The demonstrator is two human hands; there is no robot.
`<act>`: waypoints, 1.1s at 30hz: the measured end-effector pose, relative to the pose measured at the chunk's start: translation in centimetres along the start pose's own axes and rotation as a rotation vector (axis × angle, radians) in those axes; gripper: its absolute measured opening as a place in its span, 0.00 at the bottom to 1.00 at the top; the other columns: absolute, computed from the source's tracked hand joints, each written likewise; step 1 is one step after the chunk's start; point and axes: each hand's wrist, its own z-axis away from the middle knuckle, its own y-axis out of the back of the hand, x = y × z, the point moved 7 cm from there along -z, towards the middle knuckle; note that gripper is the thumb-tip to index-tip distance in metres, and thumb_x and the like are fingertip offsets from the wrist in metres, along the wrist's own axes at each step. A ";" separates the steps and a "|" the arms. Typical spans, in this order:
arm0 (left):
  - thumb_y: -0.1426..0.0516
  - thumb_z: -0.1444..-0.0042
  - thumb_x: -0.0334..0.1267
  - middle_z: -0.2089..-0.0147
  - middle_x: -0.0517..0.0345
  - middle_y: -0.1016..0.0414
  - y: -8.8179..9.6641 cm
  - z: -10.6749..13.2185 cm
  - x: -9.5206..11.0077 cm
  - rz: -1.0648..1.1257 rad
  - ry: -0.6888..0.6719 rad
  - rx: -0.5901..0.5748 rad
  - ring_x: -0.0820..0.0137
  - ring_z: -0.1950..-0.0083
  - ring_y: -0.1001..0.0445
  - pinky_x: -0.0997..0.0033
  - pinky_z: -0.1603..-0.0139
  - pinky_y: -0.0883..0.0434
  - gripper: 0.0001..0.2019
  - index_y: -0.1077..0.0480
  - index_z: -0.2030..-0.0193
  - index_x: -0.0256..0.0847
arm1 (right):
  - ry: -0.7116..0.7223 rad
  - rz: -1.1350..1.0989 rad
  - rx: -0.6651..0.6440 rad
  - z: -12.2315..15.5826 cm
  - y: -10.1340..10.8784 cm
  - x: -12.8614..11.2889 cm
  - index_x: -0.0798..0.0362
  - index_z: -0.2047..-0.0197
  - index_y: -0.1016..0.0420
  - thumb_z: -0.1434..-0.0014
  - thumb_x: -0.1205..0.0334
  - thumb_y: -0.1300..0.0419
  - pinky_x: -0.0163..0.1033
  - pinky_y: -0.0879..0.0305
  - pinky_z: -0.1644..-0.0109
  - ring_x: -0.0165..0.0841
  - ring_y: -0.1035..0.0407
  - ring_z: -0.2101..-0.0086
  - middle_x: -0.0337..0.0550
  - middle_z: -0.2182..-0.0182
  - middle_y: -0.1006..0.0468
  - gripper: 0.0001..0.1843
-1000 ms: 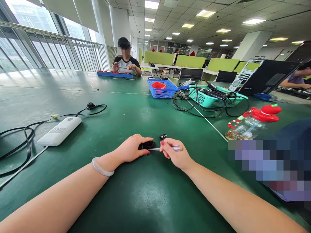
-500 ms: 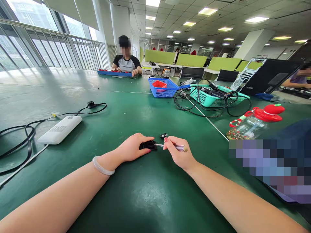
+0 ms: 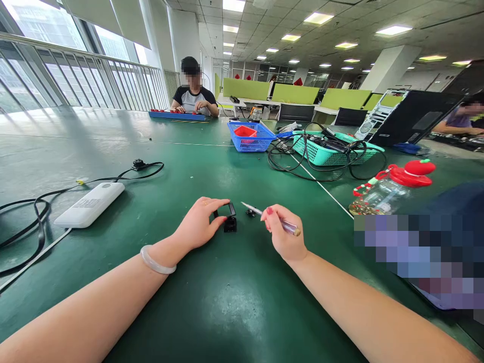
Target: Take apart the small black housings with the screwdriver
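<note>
My left hand (image 3: 198,222) pinches a small black square frame (image 3: 232,208) between thumb and fingers, tilted up off the green table. Just below the frame, a small black block (image 3: 230,225) lies on the table; whether the two touch I cannot tell. In my right hand (image 3: 285,231) is a slim screwdriver (image 3: 290,228) with a see-through purplish handle, its thin shaft pointing left and up, clear of the frame. Partly behind that shaft sits a small dark part (image 3: 250,213) on the table, its details too small to make out.
A white power bank (image 3: 91,204) with black cables lies left. Farther off stand a blue basket (image 3: 251,143) with a red tray, a teal basket (image 3: 321,157) full of cables, and a computer case (image 3: 412,118). A red-lidded bottle (image 3: 393,191) is right. A person (image 3: 193,96) sits opposite.
The black frame now stands raised in my left hand, apart from the block's top. The screwdriver has drawn back from the black piece, its tip now higher. The person opposite has moved a hand.
</note>
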 end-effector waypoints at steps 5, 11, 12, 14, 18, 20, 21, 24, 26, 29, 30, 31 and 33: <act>0.51 0.40 0.39 0.45 0.50 0.28 -0.7 0.1 -2.0 -0.206 0.204 -0.073 0.56 0.45 0.33 0.49 0.42 0.34 0.22 0.34 0.39 0.46 | -0.205 0.089 0.258 -1.0 2.3 2.7 0.52 0.81 0.38 0.39 0.50 0.47 0.35 0.56 0.78 0.25 0.53 0.83 0.32 0.85 0.49 0.23; 0.51 0.42 0.41 0.48 0.52 0.28 -0.7 0.3 -1.2 -0.290 0.194 -0.114 0.57 0.48 0.30 0.45 0.43 0.36 0.18 0.25 0.50 0.51 | -0.269 0.064 0.245 -1.8 2.7 4.6 0.52 0.82 0.38 0.39 0.50 0.47 0.35 0.58 0.78 0.25 0.53 0.82 0.32 0.85 0.49 0.23; 0.52 0.41 0.42 0.47 0.52 0.28 -0.6 0.3 -1.1 -0.271 0.197 -0.106 0.57 0.46 0.31 0.45 0.41 0.37 0.17 0.25 0.52 0.49 | -0.277 0.063 0.230 -1.8 2.6 4.8 0.52 0.82 0.38 0.39 0.50 0.47 0.35 0.58 0.78 0.25 0.53 0.82 0.32 0.85 0.50 0.23; 0.53 0.39 0.43 0.43 0.52 0.30 -0.6 0.3 -0.8 -0.208 0.181 -0.102 0.58 0.42 0.33 0.46 0.37 0.39 0.17 0.25 0.52 0.47 | -0.290 0.054 0.203 -1.7 2.3 4.9 0.52 0.82 0.38 0.39 0.50 0.47 0.35 0.59 0.78 0.25 0.54 0.82 0.32 0.85 0.50 0.23; 0.51 0.39 0.50 0.36 0.51 0.37 -1.7 0.3 0.6 -0.060 -0.003 -0.187 0.59 0.34 0.40 0.50 0.33 0.42 0.22 0.35 0.41 0.48 | -0.291 -0.032 0.030 -1.8 0.6 5.0 0.52 0.82 0.36 0.41 0.47 0.46 0.35 0.56 0.77 0.25 0.52 0.82 0.32 0.86 0.47 0.23; 0.49 0.40 0.53 0.35 0.52 0.38 -2.4 0.6 1.2 -0.039 -0.074 -0.246 0.58 0.34 0.41 0.51 0.32 0.43 0.24 0.36 0.40 0.49 | -0.301 -0.091 -0.069 -1.7 -0.4 5.1 0.52 0.82 0.34 0.42 0.46 0.44 0.35 0.54 0.77 0.25 0.50 0.82 0.32 0.87 0.45 0.23; 0.49 0.41 0.53 0.35 0.52 0.38 -2.6 0.7 1.4 -0.040 -0.088 -0.268 0.58 0.34 0.41 0.50 0.32 0.43 0.23 0.36 0.41 0.49 | -0.310 -0.124 -0.097 -1.7 -0.8 5.3 0.52 0.81 0.34 0.42 0.45 0.44 0.35 0.54 0.78 0.25 0.49 0.82 0.32 0.87 0.44 0.24; 0.48 0.41 0.52 0.36 0.51 0.36 -2.7 0.9 1.5 -0.030 -0.083 -0.271 0.58 0.35 0.39 0.48 0.33 0.42 0.22 0.37 0.42 0.48 | -0.340 -0.237 -0.128 -1.7 -1.4 5.9 0.53 0.81 0.32 0.43 0.43 0.43 0.34 0.55 0.79 0.24 0.49 0.83 0.32 0.88 0.42 0.24; 0.48 0.41 0.52 0.35 0.51 0.37 -2.5 0.8 1.6 -0.011 -0.058 -0.239 0.57 0.34 0.40 0.48 0.33 0.42 0.24 0.40 0.40 0.48 | -0.370 -0.325 -0.151 -1.7 -1.9 6.3 0.53 0.81 0.32 0.44 0.43 0.42 0.34 0.56 0.79 0.23 0.49 0.85 0.32 0.89 0.43 0.25; 0.48 0.42 0.55 0.32 0.52 0.43 -2.5 0.8 1.8 -0.009 -0.050 -0.221 0.56 0.31 0.45 0.47 0.32 0.45 0.31 0.48 0.34 0.50 | -0.421 -0.494 -0.090 -2.2 -1.8 7.1 0.54 0.83 0.33 0.46 0.44 0.39 0.33 0.58 0.81 0.21 0.52 0.87 0.30 0.91 0.45 0.24; 0.47 0.42 0.55 0.31 0.52 0.44 -2.6 0.8 2.1 -0.019 -0.058 -0.226 0.56 0.31 0.45 0.46 0.32 0.45 0.33 0.50 0.33 0.51 | -0.436 -0.553 -0.027 -2.5 -1.4 7.4 0.53 0.83 0.34 0.47 0.45 0.38 0.32 0.59 0.81 0.20 0.54 0.87 0.29 0.91 0.47 0.24; 0.47 0.42 0.55 0.30 0.52 0.45 -2.7 0.9 2.3 -0.030 -0.068 -0.231 0.56 0.31 0.46 0.46 0.32 0.46 0.34 0.52 0.32 0.52 | -0.452 -0.603 0.038 -2.7 -1.1 7.7 0.53 0.83 0.35 0.47 0.46 0.37 0.32 0.59 0.82 0.20 0.55 0.88 0.28 0.92 0.47 0.23; 0.47 0.42 0.54 0.30 0.52 0.46 -3.1 0.9 2.9 -0.050 -0.082 -0.235 0.56 0.31 0.46 0.46 0.32 0.46 0.35 0.54 0.31 0.52 | -0.473 -0.678 0.172 -3.0 -0.2 8.4 0.53 0.82 0.35 0.46 0.49 0.38 0.31 0.60 0.83 0.19 0.57 0.88 0.28 0.91 0.48 0.22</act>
